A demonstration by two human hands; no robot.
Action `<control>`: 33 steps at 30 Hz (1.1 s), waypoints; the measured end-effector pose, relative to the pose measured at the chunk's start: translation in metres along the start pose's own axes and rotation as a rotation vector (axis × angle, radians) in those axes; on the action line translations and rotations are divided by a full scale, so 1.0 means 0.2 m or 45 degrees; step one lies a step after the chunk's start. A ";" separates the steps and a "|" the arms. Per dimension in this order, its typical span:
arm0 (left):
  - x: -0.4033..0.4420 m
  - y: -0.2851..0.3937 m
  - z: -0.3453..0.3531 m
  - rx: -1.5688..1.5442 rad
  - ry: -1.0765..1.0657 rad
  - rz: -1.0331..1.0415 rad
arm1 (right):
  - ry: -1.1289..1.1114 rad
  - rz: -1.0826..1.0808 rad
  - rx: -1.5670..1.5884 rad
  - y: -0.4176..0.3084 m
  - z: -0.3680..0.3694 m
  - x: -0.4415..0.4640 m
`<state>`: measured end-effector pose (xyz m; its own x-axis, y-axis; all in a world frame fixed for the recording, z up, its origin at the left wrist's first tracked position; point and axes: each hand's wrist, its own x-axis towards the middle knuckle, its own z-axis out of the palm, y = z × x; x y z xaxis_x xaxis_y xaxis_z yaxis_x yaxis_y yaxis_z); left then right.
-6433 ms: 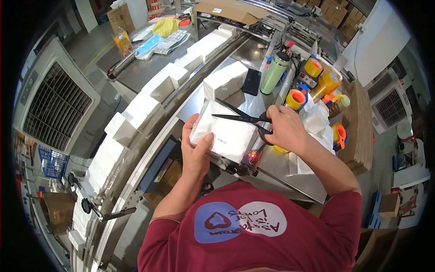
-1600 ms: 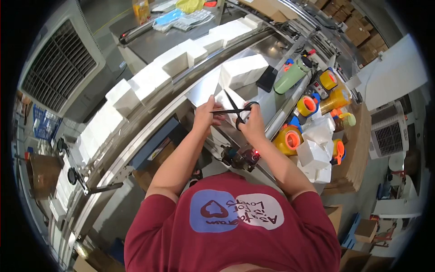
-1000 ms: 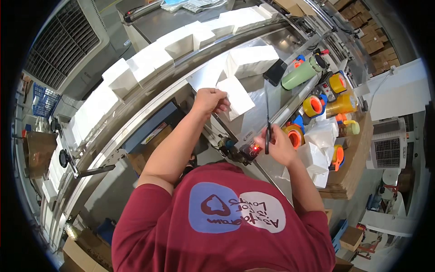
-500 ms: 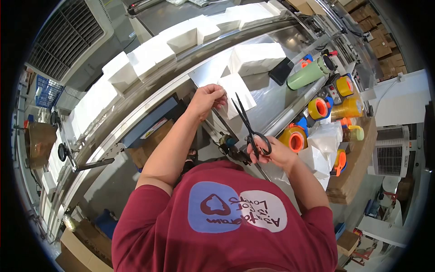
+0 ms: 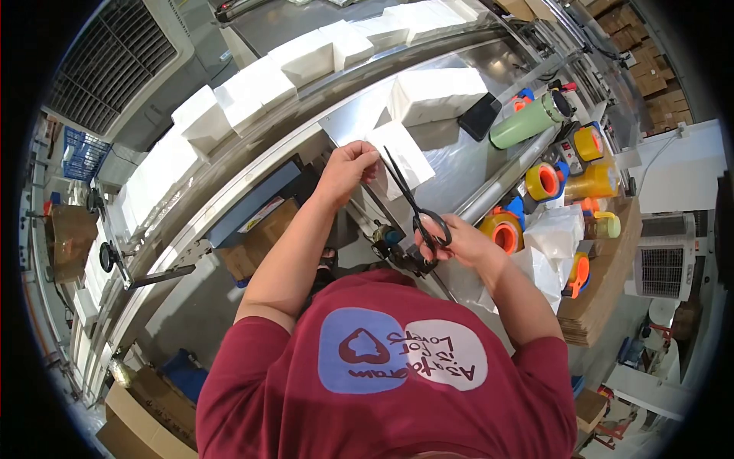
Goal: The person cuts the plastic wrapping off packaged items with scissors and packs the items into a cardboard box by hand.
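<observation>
My right hand (image 5: pixel 460 242) grips a pair of black scissors (image 5: pixel 407 190) by the finger loops. The blades point up and away from me, slightly parted, with the tips near my left hand. My left hand (image 5: pixel 352 170) is closed in a pinch beside the near edge of a white sheet-like piece (image 5: pixel 409 159) on the metal table (image 5: pixel 451 164). What those fingers hold, if anything, is too small to make out. Behind the white piece stands a larger white block (image 5: pixel 440 98), with a black phone-like slab (image 5: pixel 480 116) at its right.
A row of white blocks (image 5: pixel 302 61) runs along a conveyor across the far side. To the right are a green bottle (image 5: pixel 527 124), tape dispensers with orange cores (image 5: pixel 544 180), crumpled white wrapping (image 5: pixel 552 233) and a cardboard stack (image 5: pixel 604 294). A metal bracket (image 5: pixel 157 277) sticks out at left.
The scissors have shifted slightly up and left, bringing their tips closer to my left hand, and their blades look a little more parted. My left hand stays pinched in nearly the same place.
</observation>
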<state>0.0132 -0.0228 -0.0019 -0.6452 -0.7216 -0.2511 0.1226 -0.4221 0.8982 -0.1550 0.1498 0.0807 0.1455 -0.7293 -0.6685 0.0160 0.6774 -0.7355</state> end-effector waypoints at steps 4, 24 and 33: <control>0.00 -0.01 0.01 -0.060 0.033 -0.002 | -0.003 -0.037 -0.037 -0.04 0.00 0.04; -0.01 -0.07 0.03 -0.317 0.064 0.068 | -0.010 -0.094 -0.258 -0.05 -0.07 0.22; -0.02 -0.08 0.02 -0.349 0.058 0.056 | 0.070 -0.133 -0.223 -0.04 -0.05 0.22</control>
<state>0.0112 -0.0107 -0.0129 -0.6009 -0.7637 -0.2359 0.3527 -0.5182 0.7791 -0.1583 0.1117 0.0569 0.0977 -0.8023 -0.5889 -0.1451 0.5739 -0.8060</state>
